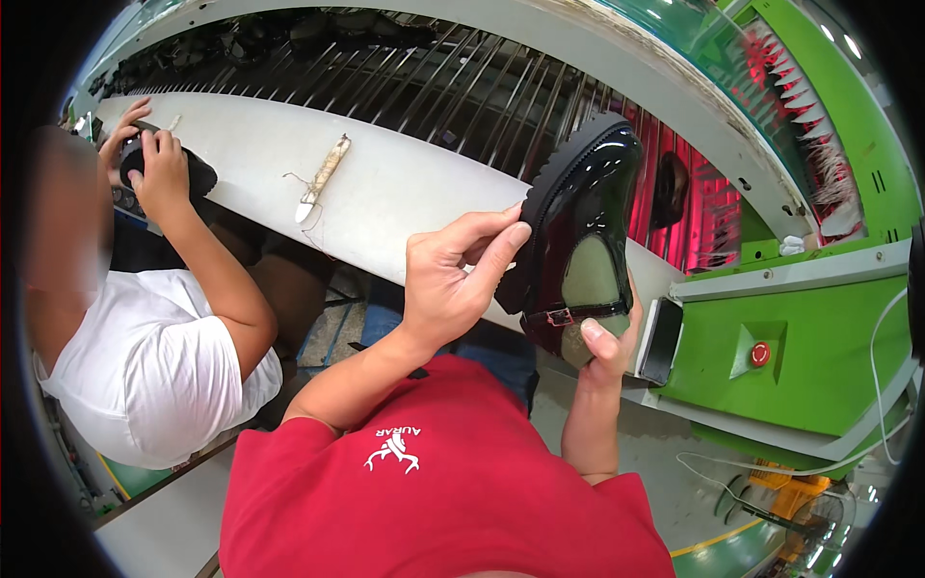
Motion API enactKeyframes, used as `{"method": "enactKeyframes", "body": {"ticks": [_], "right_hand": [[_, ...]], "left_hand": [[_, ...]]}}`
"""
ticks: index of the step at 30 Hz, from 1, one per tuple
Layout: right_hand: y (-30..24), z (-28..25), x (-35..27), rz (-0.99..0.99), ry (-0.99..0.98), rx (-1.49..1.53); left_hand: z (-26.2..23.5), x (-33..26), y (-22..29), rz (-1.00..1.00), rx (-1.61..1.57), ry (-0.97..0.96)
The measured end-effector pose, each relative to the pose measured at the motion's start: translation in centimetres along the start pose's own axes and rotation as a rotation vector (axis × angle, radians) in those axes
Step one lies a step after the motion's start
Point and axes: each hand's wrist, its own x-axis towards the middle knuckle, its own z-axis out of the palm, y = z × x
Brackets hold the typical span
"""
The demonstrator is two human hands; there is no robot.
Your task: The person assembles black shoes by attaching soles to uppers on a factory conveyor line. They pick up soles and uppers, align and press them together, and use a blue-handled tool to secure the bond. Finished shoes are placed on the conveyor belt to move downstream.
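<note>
At centre, above the white bench (385, 193): glossy black shoe (583, 222). Right hand (607, 342) clamps its heel at six o'clock; left hand (453, 279) fingers (501, 246) pinch the ridged sole at nine. Best kept steady, grip firm.

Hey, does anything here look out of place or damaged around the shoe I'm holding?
Nothing on the glossy black shoe looks damaged; the left hand pinches its sole edge and the right hand holds its heel end. The only stray item is a worn brush lying alone, at a slant, on the white conveyor.

Shoe factory (green machine (809, 356), conveyor rack (462, 91))
</note>
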Motion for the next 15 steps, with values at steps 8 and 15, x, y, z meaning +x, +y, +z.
{"method": "enactKeyframes", "body": {"ticks": [8,15], "right_hand": [[-0.5,2.6,-1.4,-0.372,0.018,-0.399],[-0.7,7.2,-4.0,-0.566,-0.084,-0.645]], "left_hand": [[-1.1,-0.1,-1.6,0.004,-0.163,0.011],[-3.4,0.8,-1.0,0.076,-0.193,0.183]]}}
